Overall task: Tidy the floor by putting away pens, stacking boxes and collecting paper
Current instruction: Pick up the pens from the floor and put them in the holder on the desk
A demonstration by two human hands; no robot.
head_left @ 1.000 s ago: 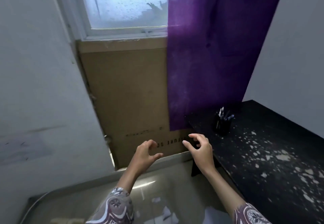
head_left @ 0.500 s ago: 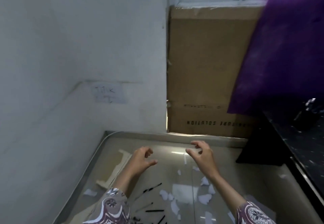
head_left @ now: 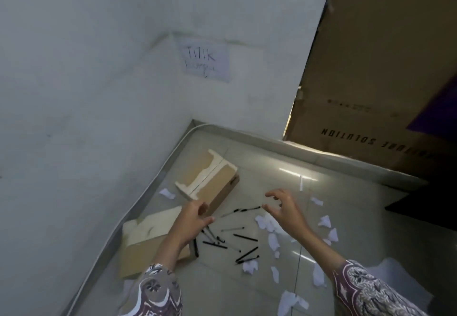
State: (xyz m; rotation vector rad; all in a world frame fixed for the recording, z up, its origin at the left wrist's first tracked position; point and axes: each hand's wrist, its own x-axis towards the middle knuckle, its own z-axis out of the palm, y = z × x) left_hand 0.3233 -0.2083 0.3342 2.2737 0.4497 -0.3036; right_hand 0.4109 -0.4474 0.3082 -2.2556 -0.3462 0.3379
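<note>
left hand (head_left: pixel 191 219): up above the floor, near the corner of the far box; fingers loosely curled; holding nothing
right hand (head_left: pixel 284 208): up over the pens; fingers spread and bent like a claw; holding nothing; well apart from the left hand
pens (head_left: pixel 223 238): black, many, scattered on the floor (head_left: pixel 259 167) between and just under the two hands; some crossing each other; one longer pen (head_left: pixel 243 210) lying nearest the right hand's fingertips
far box (head_left: pixel 210 179): small, brown, by the wall, tipped on its side; open end with pale flaps facing up and left
near box (head_left: pixel 148 241): same kind, lying closer, beside the wall; partly hidden by the left arm; not touching the far box as far as can be told
paper (head_left: pixel 268 224): white torn bits, spread over the floor to the right of the pens and lower down; one bigger white sheet (head_left: pixel 395 270) at the lower right edge
big carton (head_left: pixel 383 81): standing against the wall at the upper right; not part of the mess
step: just starting; nothing picked up, nothing stacked, nothing gathered; seems to be reaching down for the pens first
next move: lower both hands to the floor; pinch the thin pens one by one or sweep them into a bunch; mind the paper bits mixed in at the right side
</note>
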